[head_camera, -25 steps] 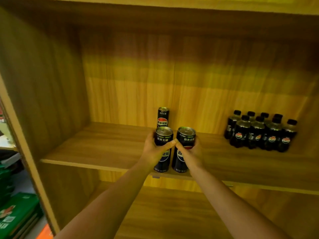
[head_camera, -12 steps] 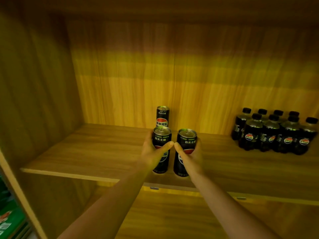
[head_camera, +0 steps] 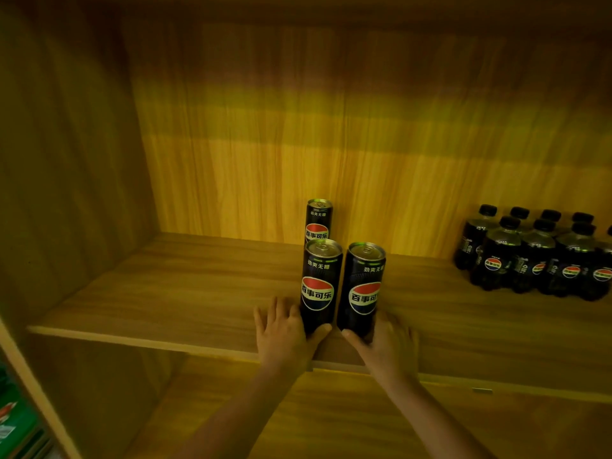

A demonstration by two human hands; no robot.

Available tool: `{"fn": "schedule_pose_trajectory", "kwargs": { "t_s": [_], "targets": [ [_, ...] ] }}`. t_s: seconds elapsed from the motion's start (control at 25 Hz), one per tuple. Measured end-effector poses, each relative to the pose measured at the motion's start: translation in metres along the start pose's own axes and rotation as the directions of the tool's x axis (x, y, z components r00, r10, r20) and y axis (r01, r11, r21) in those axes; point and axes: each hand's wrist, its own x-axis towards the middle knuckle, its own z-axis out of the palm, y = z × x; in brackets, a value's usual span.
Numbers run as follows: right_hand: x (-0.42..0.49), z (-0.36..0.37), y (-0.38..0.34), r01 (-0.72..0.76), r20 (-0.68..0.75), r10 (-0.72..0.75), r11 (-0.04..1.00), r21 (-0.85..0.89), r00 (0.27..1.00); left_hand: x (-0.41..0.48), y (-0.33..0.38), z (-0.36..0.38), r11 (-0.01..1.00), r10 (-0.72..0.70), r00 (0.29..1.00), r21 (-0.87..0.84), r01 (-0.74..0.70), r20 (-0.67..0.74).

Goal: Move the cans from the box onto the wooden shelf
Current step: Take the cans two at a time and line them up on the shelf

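Two black Pepsi cans stand upright side by side on the wooden shelf [head_camera: 165, 293], just below the centre of the frame and close to the board's front edge. The front left can [head_camera: 318, 286] and the front right can [head_camera: 362, 289] are just apart, with a thin dark gap between them, and both show their logos. A third can [head_camera: 318, 221] stands upright behind the front left can, near the back panel.

The left hand [head_camera: 283, 332] lies low at the foot of the front left can. Its fingers [head_camera: 265, 313] are straight and spread flat on the board to the left of the can. Its thumb [head_camera: 319, 329] lies against the front of the can's base, so the grip is released.

The right hand [head_camera: 387, 346] sits at the foot of the front right can, with its thumb [head_camera: 351, 336] across the front of the base and its fingers up the can's right side. Whether it grasps the can or merely rests against it cannot be told.

At the right edge of the frame, a cluster of small dark cola bottles [head_camera: 536, 256] stands on the same board, well apart from the cans. Green packaging [head_camera: 13, 425] shows in the lower left corner.
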Motion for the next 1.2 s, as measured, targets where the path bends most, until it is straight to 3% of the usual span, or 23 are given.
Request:
{"fn": "schedule_pose_trajectory", "kwargs": {
  "t_s": [0.32,0.64,1.04,1.2],
  "targets": [
    [0.066,0.030,-0.017,-0.044,-0.017,0.041,0.983,-0.176,0.999,0.066,-0.003,0.011,0.995,-0.038,0.999,0.093,0.036,0.023],
    [0.101,0.057,-0.016,-0.098,-0.016,0.098,0.995,-0.018,0.995,0.095,-0.006,0.017,0.994,-0.092,0.988,0.078,0.082,0.123],
    [0.098,0.055,-0.021,-0.099,-0.039,0.096,0.989,-0.106,0.995,0.099,-0.001,0.020,0.989,-0.142,0.990,0.044,0.142,-0.006],
    [0.087,0.048,-0.023,-0.141,-0.055,0.138,0.988,-0.062,0.989,0.099,0.001,0.020,0.987,-0.152,0.988,0.057,0.153,-0.017]
  ]
}}
